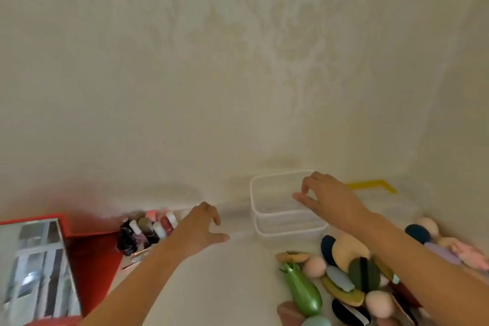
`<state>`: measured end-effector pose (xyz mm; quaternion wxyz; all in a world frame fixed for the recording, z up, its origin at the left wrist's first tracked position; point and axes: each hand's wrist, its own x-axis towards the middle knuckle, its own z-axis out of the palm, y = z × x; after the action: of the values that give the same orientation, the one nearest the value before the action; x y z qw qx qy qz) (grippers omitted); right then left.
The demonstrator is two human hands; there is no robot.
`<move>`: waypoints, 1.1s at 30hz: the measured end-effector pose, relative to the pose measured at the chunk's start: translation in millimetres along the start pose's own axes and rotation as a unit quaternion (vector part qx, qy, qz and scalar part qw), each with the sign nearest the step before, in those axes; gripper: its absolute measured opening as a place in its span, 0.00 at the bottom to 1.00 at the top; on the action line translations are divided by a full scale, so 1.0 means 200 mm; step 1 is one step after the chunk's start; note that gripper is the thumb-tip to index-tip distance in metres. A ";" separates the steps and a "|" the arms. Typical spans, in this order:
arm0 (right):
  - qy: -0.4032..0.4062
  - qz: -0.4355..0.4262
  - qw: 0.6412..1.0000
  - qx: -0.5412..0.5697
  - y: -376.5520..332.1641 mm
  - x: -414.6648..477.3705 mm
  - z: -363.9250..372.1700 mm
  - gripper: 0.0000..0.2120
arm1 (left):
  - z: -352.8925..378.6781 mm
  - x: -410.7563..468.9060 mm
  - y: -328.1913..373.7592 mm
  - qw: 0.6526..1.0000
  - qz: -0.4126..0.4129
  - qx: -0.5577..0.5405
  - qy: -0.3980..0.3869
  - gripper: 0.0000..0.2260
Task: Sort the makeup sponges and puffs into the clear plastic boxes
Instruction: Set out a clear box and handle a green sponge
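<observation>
Two clear plastic boxes (264, 216) stand stacked against the wall, and nothing shows inside the top one. My right hand (330, 197) reaches over the top box's right rim, thumb and forefinger pinched together at that rim. My left hand (203, 226) hovers low over the table just left of the boxes, fingers loosely spread and holding nothing. A pile of makeup sponges and puffs (346, 259) in beige, navy, green, pink and blue lies in front of the boxes. More puffs (420, 231) lie beyond my right forearm.
A cluster of small nail polish bottles (148, 229) stands left of my left hand. A red box with a mirror (37, 267) fills the lower left corner. A shiny green eggplant-shaped item (301, 290) lies by the pile. A yellow strip (373, 184) sits by the wall.
</observation>
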<state>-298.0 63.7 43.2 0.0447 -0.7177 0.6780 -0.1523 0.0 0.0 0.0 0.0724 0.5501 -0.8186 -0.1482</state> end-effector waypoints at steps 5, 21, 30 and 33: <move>0.105 -0.041 0.993 -0.027 0.04 -0.03 0.10 0.18 | 0.12 0.13 -0.10 0.999 0.018 0.036 -0.014 0.41; 0.120 -0.062 0.991 0.007 -0.10 -0.26 0.11 0.20 | 0.16 -0.15 -0.01 0.993 -0.019 0.110 -0.031 0.46; 0.049 -0.154 0.986 -0.044 -0.43 -0.51 0.18 0.20 | 0.22 -0.45 0.07 0.993 0.016 0.108 -0.037 0.48; -0.028 -0.166 0.981 -0.092 -0.52 -0.57 0.32 0.24 | 0.25 -0.52 0.11 0.994 0.042 0.099 -0.029 0.48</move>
<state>-184.2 176.0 -6.8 -0.0283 -0.8253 0.5590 -0.0744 6.5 111.6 -35.3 -0.0002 0.5153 -0.8533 -0.0796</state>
